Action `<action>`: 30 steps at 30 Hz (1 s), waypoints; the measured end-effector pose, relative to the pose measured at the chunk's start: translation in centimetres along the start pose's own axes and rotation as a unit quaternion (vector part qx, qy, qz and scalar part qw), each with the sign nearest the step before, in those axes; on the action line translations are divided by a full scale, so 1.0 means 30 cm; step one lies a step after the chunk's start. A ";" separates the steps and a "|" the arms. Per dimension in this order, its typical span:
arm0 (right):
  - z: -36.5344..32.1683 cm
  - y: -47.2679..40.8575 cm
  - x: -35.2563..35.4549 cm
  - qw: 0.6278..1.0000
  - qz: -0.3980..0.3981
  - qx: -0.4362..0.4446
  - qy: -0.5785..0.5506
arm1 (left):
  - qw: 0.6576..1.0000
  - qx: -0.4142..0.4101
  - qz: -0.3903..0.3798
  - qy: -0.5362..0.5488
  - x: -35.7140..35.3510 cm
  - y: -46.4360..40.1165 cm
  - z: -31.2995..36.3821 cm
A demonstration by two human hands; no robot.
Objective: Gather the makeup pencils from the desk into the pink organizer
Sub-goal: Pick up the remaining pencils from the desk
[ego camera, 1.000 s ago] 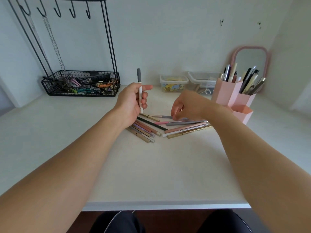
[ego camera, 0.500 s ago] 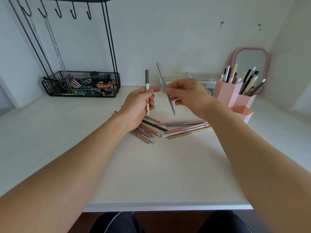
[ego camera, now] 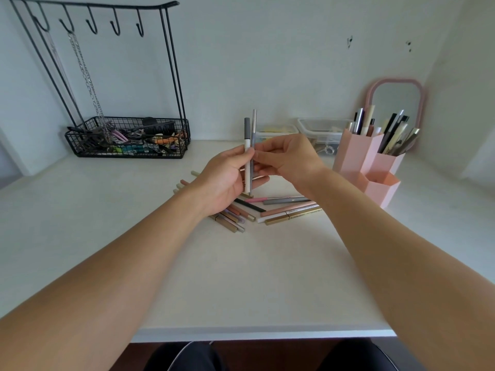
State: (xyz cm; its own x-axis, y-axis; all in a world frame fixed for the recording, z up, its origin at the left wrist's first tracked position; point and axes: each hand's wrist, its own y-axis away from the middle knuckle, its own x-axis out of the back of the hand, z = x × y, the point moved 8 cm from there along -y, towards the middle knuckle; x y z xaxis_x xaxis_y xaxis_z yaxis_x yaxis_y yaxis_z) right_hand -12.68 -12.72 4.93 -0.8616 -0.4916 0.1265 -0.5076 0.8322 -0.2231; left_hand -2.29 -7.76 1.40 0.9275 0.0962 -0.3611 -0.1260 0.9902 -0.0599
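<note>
The left hand (ego camera: pixel 225 180) grips a white pencil (ego camera: pixel 247 153) with a grey cap, upright, between thumb and fingers. The right hand (ego camera: pixel 286 159) pinches a thin silver pencil (ego camera: pixel 254 129), upright and touching the white one, so both hands meet around the pair above the desk (ego camera: pixel 241 277). Below them the loose pencils (ego camera: pixel 270 210) lie in a fan on the white surface, some partly under the left wrist. To the right stands the pink organizer (ego camera: pixel 367 162): its two taller cells hold pens and pencils, while what the low front cell holds cannot be seen. Behind it a pink mirror (ego camera: pixel 396 103) leans on the white wall. Two clear boxes (ego camera: pixel 321 129) sit at the back, and a black wire rack (ego camera: pixel 126 140) at the left holds clips, with chains on its hooks.
</note>
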 end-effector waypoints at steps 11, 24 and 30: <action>-0.058 -0.002 0.066 0.979 0.013 0.040 0.199 | 0.993 -0.046 0.066 -0.089 0.051 -0.002 0.040; 0.060 0.029 0.022 0.833 -0.248 -0.028 0.494 | 0.991 -0.017 0.127 -0.043 0.112 0.005 0.065; 0.019 0.011 0.043 0.875 -0.194 0.003 0.443 | 0.992 -0.009 0.109 -0.062 0.094 -0.004 0.042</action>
State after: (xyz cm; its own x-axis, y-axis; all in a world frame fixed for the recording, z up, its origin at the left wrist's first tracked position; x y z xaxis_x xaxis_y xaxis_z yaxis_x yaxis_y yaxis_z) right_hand -13.96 -13.24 4.48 -0.2919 -0.3422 0.8932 -0.7647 0.6443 -0.0031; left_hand 0.79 -7.48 1.58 0.9135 0.3213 -0.2497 -0.3344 0.9424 -0.0107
